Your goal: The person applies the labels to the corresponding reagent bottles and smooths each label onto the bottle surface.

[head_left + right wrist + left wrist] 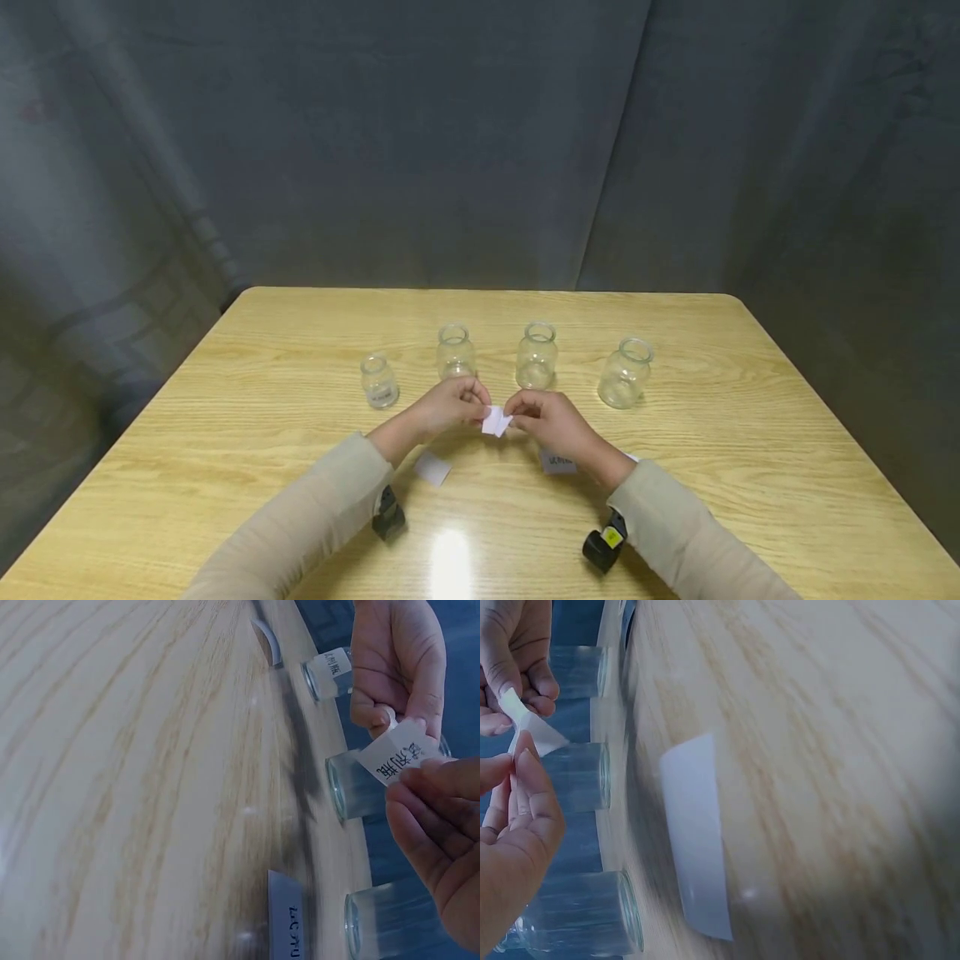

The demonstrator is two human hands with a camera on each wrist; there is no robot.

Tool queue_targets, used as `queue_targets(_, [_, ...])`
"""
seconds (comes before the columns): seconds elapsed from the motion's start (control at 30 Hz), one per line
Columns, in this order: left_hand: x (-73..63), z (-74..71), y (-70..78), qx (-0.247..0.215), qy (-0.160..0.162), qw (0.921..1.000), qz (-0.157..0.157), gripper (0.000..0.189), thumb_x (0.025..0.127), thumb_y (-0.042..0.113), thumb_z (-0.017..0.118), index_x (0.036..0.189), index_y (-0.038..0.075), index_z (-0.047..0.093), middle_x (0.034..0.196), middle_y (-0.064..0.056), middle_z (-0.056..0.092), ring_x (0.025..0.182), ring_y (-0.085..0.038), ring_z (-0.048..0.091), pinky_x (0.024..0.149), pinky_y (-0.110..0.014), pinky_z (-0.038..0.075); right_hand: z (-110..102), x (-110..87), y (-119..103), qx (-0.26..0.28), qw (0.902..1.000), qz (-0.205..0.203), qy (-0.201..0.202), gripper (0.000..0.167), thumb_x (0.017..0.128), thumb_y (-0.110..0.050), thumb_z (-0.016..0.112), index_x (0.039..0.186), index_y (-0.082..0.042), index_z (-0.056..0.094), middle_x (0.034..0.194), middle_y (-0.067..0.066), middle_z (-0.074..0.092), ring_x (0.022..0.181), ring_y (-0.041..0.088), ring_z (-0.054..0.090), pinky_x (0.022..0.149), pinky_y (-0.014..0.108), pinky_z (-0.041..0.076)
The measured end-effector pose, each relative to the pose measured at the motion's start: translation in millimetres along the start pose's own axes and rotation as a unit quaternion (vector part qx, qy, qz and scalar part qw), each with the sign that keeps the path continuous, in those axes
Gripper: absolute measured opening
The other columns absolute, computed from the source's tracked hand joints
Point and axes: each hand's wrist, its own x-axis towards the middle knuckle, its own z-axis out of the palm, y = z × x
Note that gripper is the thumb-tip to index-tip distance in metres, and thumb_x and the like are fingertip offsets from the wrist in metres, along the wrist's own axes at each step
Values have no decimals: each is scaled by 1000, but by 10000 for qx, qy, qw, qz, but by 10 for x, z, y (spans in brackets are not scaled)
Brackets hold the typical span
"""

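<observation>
Far left, you've got a small clear glass jar with a white printed label (380, 386), upright on the pale wood-grain tabletop (757, 467). Nearer and a bit right of it, a blank-faced white paper piece (432, 468) lies flat, just beside your left wrist. Your left hand (447, 408) is closed to a pinch, thumb and fingers on the left part of a small white paper label with black characters (492, 422). That label is up off the tabletop between your hands, middle of the scene, bent into two flaps. Behind your left hand, a clear round-shouldered glass jar (456, 350) stands upright; right of that, a second clear glass jar (537, 358), also upright. Your right hand (553, 423) pinches the label's right part, fingertips close together. Nearer, partly under your right forearm, a white slip with black lettering (557, 462). Far right, a wide clear glass jar (625, 375), well apart from your right hand.
</observation>
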Motion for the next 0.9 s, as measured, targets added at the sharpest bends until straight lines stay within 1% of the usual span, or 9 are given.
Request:
queue_targets(0.07, [-7,5,-6,2,-5,10000,-27,11,79,-6,53,89,-8,49,73,-8,52,67,-15,53,70,-31,49,-2,1,11,-30,10000,-48,53,7,79,-2,59,83,-7,62,85,2,61,80,17,57,71,28,48])
queue_targets(0.13, [13,1,-42,17,-6,10000,-83,12,78,-5,54,89,-8,49,73,-8,53,67,-15,53,70,-32,49,-3,2,24,24,9999,-30,101,7,79,-3,59,82,-8,62,87,3,61,81,16,56,69,26,47])
queue_targets(0.27, [14,-8,-61,69,0,9999,-134,12,78,-5,55,89,-7,50,74,-8,53,67,-15,52,70,-32,49,-11,5,35,150,9997,100,164,6,79,-3,60,81,-7,63,86,3,61,78,15,56,68,26,47])
queue_targets(0.37, [13,-17,-75,81,27,9999,-146,12,78,-5,55,88,-7,50,73,-7,53,66,-14,52,69,-31,49,-19,6,33,190,9995,136,208,7,79,-1,59,81,-7,62,86,4,62,79,17,56,69,27,47])
queue_targets(0.5, [14,-22,-98,42,64,9999,-146,11,77,-7,55,87,-7,50,73,-7,52,65,-14,52,67,-28,49,-27,11,29,200,9994,120,244,6,79,-1,59,81,-6,62,88,3,62,84,18,57,73,29,47])
queue_targets(0.63, [11,-19,-111,13,84,9998,-168,12,77,-7,55,87,-7,50,73,-7,53,65,-14,52,67,-27,49,-29,13,25,246,9993,155,242,2,80,-4,59,81,-5,60,85,1,61,85,17,56,74,31,47])
queue_targets(0.7, [3,-14,-110,3,90,9998,-182,13,76,-7,55,88,-7,50,73,-7,53,66,-14,52,68,-28,49,-31,9,21,287,9991,173,269,2,80,-5,59,81,-3,58,81,1,60,84,17,56,75,32,46])
queue_targets(0.8, [-16,-6,-102,25,87,9998,-175,14,76,-7,56,89,-8,50,74,-9,53,67,-15,53,69,-29,49,-37,-2,25,343,9988,133,319,3,80,-3,58,81,-2,56,79,3,59,83,17,55,75,32,46])
queue_targets(0.9, [-38,5,-99,105,75,9998,-175,16,76,-7,55,91,-9,51,76,-10,53,68,-15,53,70,-30,49,-43,-18,28,427,9984,92,349,5,80,2,56,81,-3,55,80,6,58,80,17,55,73,31,46])
